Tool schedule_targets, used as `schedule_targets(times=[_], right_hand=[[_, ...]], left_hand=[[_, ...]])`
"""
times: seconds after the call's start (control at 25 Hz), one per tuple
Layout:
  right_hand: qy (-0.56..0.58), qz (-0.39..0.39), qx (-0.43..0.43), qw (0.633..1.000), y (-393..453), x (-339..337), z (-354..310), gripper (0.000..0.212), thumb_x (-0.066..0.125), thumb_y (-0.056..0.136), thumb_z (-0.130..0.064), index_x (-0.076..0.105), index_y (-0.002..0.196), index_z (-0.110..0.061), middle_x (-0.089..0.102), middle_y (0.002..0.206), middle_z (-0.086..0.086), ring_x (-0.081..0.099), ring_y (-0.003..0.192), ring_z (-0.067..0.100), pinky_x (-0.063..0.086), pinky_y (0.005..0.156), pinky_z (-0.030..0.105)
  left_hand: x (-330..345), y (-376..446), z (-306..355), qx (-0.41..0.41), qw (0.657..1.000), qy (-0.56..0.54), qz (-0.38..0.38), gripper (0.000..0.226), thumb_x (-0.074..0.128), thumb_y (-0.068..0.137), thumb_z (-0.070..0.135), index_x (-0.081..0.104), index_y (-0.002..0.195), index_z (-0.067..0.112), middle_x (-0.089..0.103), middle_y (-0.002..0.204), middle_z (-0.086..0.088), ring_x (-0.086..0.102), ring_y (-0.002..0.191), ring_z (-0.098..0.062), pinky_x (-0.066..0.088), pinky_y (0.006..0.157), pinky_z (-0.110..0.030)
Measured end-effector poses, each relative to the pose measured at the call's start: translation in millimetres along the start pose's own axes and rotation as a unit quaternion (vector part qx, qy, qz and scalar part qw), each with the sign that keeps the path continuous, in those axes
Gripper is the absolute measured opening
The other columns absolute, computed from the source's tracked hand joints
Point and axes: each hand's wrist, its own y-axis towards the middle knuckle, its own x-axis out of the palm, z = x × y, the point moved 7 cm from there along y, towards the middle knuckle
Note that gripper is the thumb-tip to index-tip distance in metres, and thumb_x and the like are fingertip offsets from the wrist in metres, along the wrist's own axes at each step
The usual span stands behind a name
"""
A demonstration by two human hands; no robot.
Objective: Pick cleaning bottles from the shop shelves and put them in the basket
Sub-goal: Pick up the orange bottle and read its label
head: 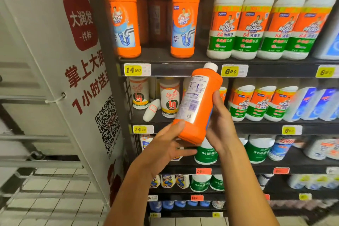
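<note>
Shelves behind bottle, cap up-right.

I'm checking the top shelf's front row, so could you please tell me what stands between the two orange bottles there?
In the head view, no front-row bottle stands between the left orange bottle and the right orange bottle; only darker bottles show further back in the gap.

Both forearms are bare to the frame edge, the left hand and right hand ungloved, without rings.
</note>
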Motion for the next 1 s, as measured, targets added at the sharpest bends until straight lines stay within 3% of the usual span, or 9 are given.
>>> schedule_targets(times=[0.12, 0.28, 0.44, 0.56, 0.64, 0.76, 0.88, 1.0], right_hand=[[-0.085, 0.017, -0.007, 0.996, -3, -5, -13, 0.052, 0.055, 0.087, -0.049, 0.064, 0.125, -0.015, 0.072, 0.118, 0.013, 0.069, 0.109, 0.027, 0.059, 0.083, 0.040], [-0.285, 0.027, -0.067, 0.956, -10, 1, -39, 0.042, 0.053, 0.089, -0.057, 0.071, 0.110, -0.025, 0.077, 0.102, -0.006, 0.073, 0.094, 0.007, 0.056, 0.068, 0.016], [-0.277, -0.001, -0.070, 0.958, -16, 3, -43, 0.041, 0.071, 0.081, -0.043, 0.071, 0.111, -0.015, 0.078, 0.098, 0.001, 0.075, 0.089, 0.013, 0.056, 0.066, 0.018], [-0.242, -0.005, -0.061, 0.968, -16, -5, -42, 0.038, 0.073, 0.079, -0.044, 0.074, 0.105, -0.017, 0.078, 0.099, 0.004, 0.075, 0.088, 0.015, 0.056, 0.066, 0.020], [-0.236, -0.013, -0.043, 0.971, -16, -9, -39, 0.037, 0.073, 0.078, -0.048, 0.076, 0.101, -0.019, 0.078, 0.101, 0.004, 0.075, 0.091, 0.016, 0.057, 0.069, 0.021], [-0.224, -0.013, -0.025, 0.974, -15, -12, -35, 0.037, 0.071, 0.082, -0.048, 0.075, 0.106, -0.019, 0.076, 0.107, 0.006, 0.073, 0.099, 0.020, 0.058, 0.075, 0.026], [-0.249, 0.002, -0.043, 0.968, -11, -11, -43, 0.036, 0.066, 0.090, -0.045, 0.069, 0.115, -0.019, 0.077, 0.103, -0.001, 0.074, 0.093, 0.013, 0.056, 0.066, 0.019], [-0.277, 0.013, -0.061, 0.959, -6, -8, -50, 0.033, 0.073, 0.087, -0.037, 0.067, 0.113, -0.018, 0.078, 0.097, -0.004, 0.075, 0.084, 0.010, 0.055, 0.061, 0.016]], left_hand=[[13, 1, -4, 0.055, 0.998, 0.022, 0.023, 0.034, 0.068, 0.079, 0.033, 0.066, 0.111, 0.021, 0.076, 0.106, -0.001, 0.073, 0.097, -0.022, 0.060, 0.072, -0.032], [20, -4, 12, 0.195, 0.961, 0.143, 0.133, 0.030, 0.081, 0.079, 0.020, 0.066, 0.105, 0.024, 0.077, 0.100, 0.006, 0.073, 0.091, -0.011, 0.056, 0.073, -0.020], [27, -10, 13, 0.219, 0.929, 0.230, 0.191, 0.045, 0.085, 0.066, 0.032, 0.060, 0.103, 0.030, 0.074, 0.099, 0.006, 0.072, 0.089, -0.007, 0.056, 0.071, -0.018], [29, -6, 5, 0.158, 0.963, 0.171, 0.133, 0.055, 0.087, 0.065, 0.045, 0.061, 0.111, 0.028, 0.074, 0.107, 0.003, 0.071, 0.093, -0.006, 0.055, 0.071, -0.017], [28, -5, -1, 0.089, 0.987, 0.117, 0.059, 0.049, 0.078, 0.074, 0.046, 0.063, 0.115, 0.027, 0.074, 0.111, 0.005, 0.071, 0.100, -0.011, 0.057, 0.075, -0.021], [28, -4, -5, 0.072, 0.989, 0.127, 0.027, 0.042, 0.071, 0.079, 0.038, 0.063, 0.118, 0.025, 0.075, 0.111, 0.005, 0.071, 0.103, -0.015, 0.057, 0.079, -0.025], [29, 3, 4, 0.140, 0.969, 0.154, 0.132, 0.045, 0.083, 0.073, 0.036, 0.066, 0.111, 0.021, 0.077, 0.096, 0.008, 0.073, 0.089, -0.013, 0.056, 0.070, -0.019], [27, 6, 11, 0.193, 0.902, 0.296, 0.249, 0.049, 0.086, 0.069, 0.040, 0.060, 0.109, 0.030, 0.071, 0.097, 0.011, 0.069, 0.088, -0.009, 0.055, 0.075, -0.021]])
